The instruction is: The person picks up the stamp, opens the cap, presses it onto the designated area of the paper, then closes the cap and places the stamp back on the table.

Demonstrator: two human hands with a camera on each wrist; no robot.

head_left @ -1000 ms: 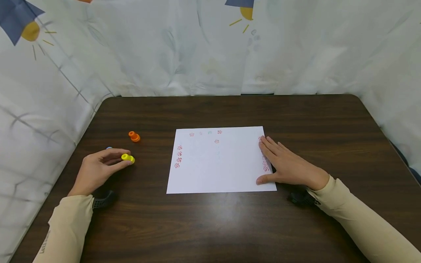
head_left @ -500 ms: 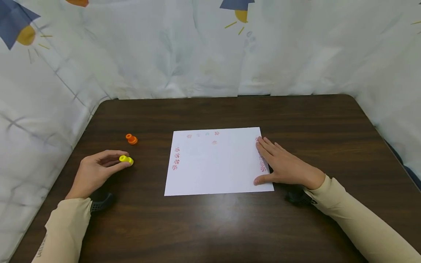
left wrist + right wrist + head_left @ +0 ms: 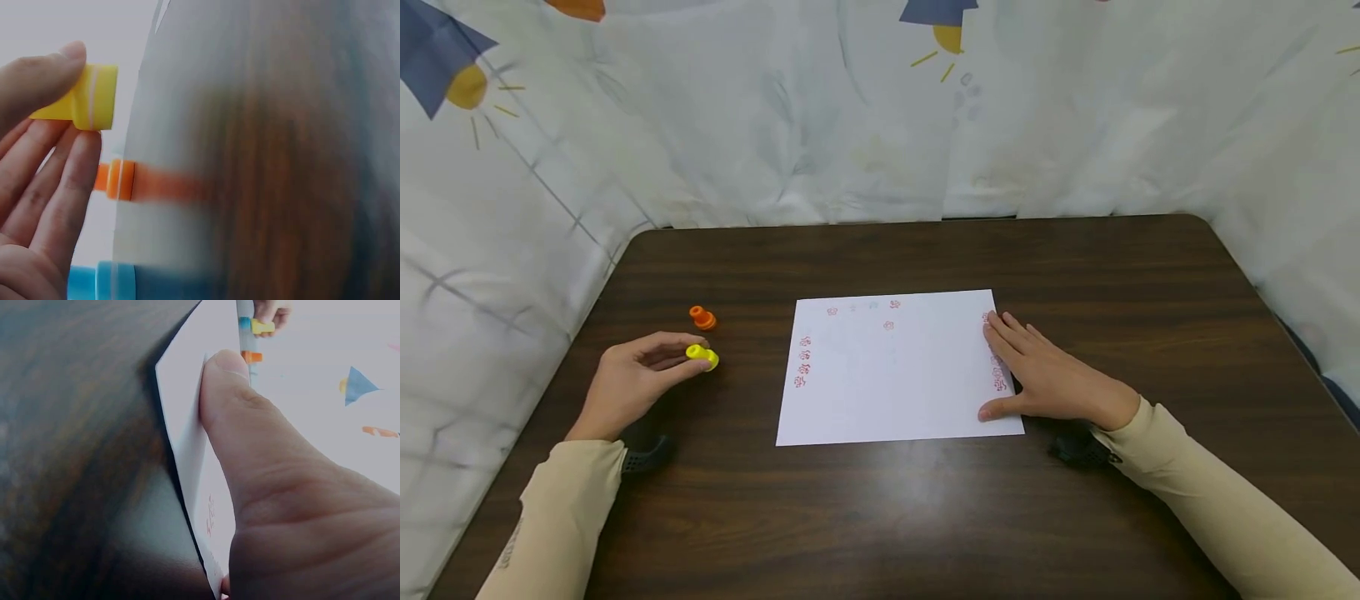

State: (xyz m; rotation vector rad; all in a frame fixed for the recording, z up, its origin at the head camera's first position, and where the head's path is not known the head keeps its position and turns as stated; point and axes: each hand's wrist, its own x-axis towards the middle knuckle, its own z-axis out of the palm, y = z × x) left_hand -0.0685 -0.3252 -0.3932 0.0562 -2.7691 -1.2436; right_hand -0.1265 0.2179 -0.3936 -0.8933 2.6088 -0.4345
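Observation:
My left hand [image 3: 638,379] pinches a yellow stamp [image 3: 703,357] between thumb and fingertips, tilted and raised off the table, as the left wrist view shows. Just beyond it an orange stamp [image 3: 702,317] stands on the table. A blue stamp [image 3: 115,281] stands nearby in the left wrist view; in the head view the left hand hides it. The white paper [image 3: 887,392] lies at the middle, with small red prints along its left and right sides and several red and faint bluish ones near the top. My right hand [image 3: 1048,375] rests with spread fingers on the paper's right edge, covering some prints.
The dark wooden table [image 3: 910,508] runs back to a pale patterned curtain [image 3: 737,125], which also hangs along the left and right sides. Dark bands [image 3: 651,454] sit at both wrists.
Over the last half second my left hand has shifted slightly right and away from me, carrying the yellow stamp. The right hand stays put on the paper. The head view has tilted a little.

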